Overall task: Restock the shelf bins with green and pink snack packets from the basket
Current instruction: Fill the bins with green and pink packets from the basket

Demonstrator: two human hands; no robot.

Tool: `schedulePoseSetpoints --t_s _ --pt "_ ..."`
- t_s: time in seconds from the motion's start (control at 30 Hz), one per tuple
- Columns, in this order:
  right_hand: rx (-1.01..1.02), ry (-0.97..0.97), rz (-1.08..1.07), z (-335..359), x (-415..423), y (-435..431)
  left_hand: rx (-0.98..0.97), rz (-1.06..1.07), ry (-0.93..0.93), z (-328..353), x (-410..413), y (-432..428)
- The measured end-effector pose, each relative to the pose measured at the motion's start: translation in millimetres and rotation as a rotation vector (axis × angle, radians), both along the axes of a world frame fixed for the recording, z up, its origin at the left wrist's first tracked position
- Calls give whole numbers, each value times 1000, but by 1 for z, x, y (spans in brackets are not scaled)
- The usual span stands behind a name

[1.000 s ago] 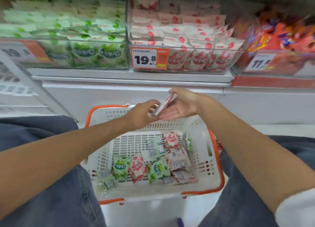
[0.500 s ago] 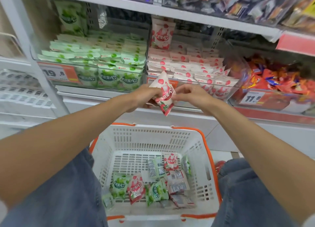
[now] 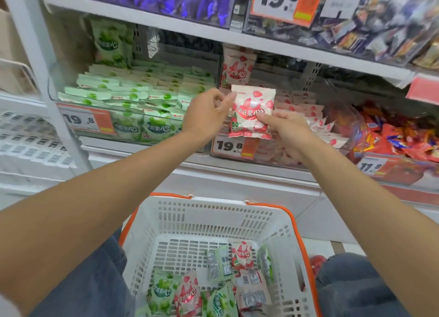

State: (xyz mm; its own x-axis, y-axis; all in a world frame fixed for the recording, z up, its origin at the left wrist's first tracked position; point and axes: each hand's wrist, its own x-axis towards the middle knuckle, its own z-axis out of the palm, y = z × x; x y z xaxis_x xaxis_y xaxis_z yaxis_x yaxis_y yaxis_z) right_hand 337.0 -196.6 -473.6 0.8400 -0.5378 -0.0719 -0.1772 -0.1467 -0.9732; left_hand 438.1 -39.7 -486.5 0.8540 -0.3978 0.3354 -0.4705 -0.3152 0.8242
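Observation:
A pink snack packet (image 3: 251, 111) is held upright in front of the pink bin (image 3: 306, 117). My right hand (image 3: 282, 131) pinches its lower right side. My left hand (image 3: 207, 114) touches the packet's upper left edge with its thumb, the other fingers curled. The green bin (image 3: 133, 95), full of green packets, sits to the left on the same shelf. Below, a white basket (image 3: 213, 224) with orange handles holds several green and pink packets (image 3: 213, 288).
A shelf above carries purple and dark packets behind a 19.8 price tag (image 3: 285, 0). A bin of red and orange snacks (image 3: 399, 136) stands at the right. A white upright post (image 3: 47, 79) borders the green bin at the left. My knees flank the basket.
Both hands have lifted the pink packet from above the basket up to the pink bin and turned it upright to face me. The view has tilted up toward the shelves.

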Motion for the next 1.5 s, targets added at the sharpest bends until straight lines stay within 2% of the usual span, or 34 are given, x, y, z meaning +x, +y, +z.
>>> schedulePoseSetpoints --t_s 0.1,0.2,0.33,0.5,0.57,0.73,0.93,1.1,1.33,1.5 --pt "-72 -50 -123 7 41 -19 75 100 -184 5 33 -10" --pt "-100 -116 -240 9 93 -29 82 139 -235 4 64 -23" --pt "-69 -130 -248 8 152 -32 69 141 -160 5 110 -39" --pt "-280 -131 -361 -3 189 -35 149 -66 72 14 140 -71" --pt "-256 -125 -356 -7 195 -37 190 -103 93 19 143 -83" --pt "-270 -134 -343 -14 197 -39 111 -121 104 19 151 -90" --pt "-147 -279 -329 -7 198 -44 104 -174 46 23 160 -90" --pt "-36 -285 -277 -8 201 -42 68 -197 100 20 163 -98" --pt "-141 -302 -328 -1 199 -50 -8 -208 56 25 158 -98" --pt "-190 -164 -259 -11 201 -44 159 -166 59 19 157 -102"
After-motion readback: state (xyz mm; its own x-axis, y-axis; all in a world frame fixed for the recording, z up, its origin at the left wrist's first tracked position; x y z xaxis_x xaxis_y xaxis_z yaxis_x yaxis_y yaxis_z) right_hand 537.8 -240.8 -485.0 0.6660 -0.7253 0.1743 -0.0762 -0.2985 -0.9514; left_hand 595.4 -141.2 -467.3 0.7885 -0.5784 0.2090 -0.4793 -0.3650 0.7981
